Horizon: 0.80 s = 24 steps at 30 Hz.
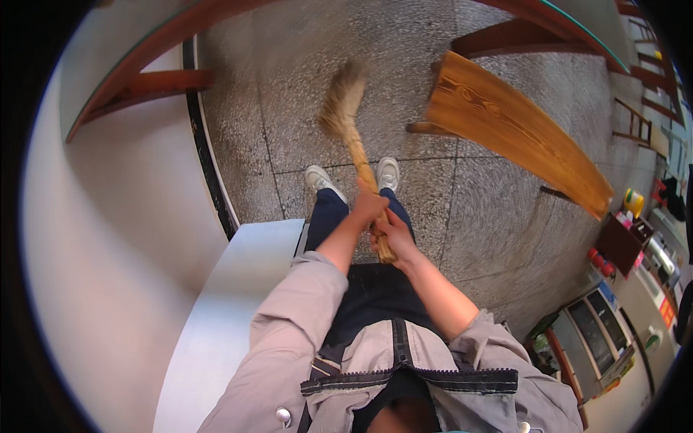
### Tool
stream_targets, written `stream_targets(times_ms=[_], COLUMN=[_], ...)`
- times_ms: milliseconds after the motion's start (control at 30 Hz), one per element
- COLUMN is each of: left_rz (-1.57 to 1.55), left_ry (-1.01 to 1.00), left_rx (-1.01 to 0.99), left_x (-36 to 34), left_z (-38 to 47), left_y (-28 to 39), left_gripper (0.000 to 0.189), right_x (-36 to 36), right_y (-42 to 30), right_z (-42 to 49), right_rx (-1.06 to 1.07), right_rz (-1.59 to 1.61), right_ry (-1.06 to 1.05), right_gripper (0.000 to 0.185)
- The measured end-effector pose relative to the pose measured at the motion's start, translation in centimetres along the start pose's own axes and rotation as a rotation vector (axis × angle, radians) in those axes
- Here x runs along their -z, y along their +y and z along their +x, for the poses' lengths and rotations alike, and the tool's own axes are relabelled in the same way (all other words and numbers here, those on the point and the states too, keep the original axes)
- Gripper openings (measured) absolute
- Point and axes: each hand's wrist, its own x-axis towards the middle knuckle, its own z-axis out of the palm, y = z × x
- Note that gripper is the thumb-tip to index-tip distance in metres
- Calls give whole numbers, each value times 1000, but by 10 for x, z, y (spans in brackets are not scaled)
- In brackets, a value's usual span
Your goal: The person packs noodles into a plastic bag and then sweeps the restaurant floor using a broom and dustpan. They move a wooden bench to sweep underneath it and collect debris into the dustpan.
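Observation:
A straw broom slants away from me, its bound handle towards my body and its bristles over the speckled floor. My left hand is closed around the middle of the handle. Nearer my body, my right hand grips the handle close to its end. The bristle head lies beyond my pale shoes; whether it touches the floor I cannot tell.
A wooden bench stands at the right, beside a table. Another table edge is at the upper left. A white wall runs along the left, with a pale bench-like surface beside me. Appliances stand lower right.

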Motion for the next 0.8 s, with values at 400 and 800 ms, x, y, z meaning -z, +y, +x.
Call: stream_targets(times_ms=[400, 800], left_rz=[495, 623], left_ry=[-189, 108], left_rx=[-465, -231], left_x=[39, 238], left_z=[-122, -122], left_y=[59, -39], left_gripper=[71, 29], right_x=[130, 213], right_y=[-27, 127], right_z=[-185, -314], right_rx=[390, 64], right_rz=[-1267, -1102], right_ry=[282, 734], right_gripper=[70, 55])
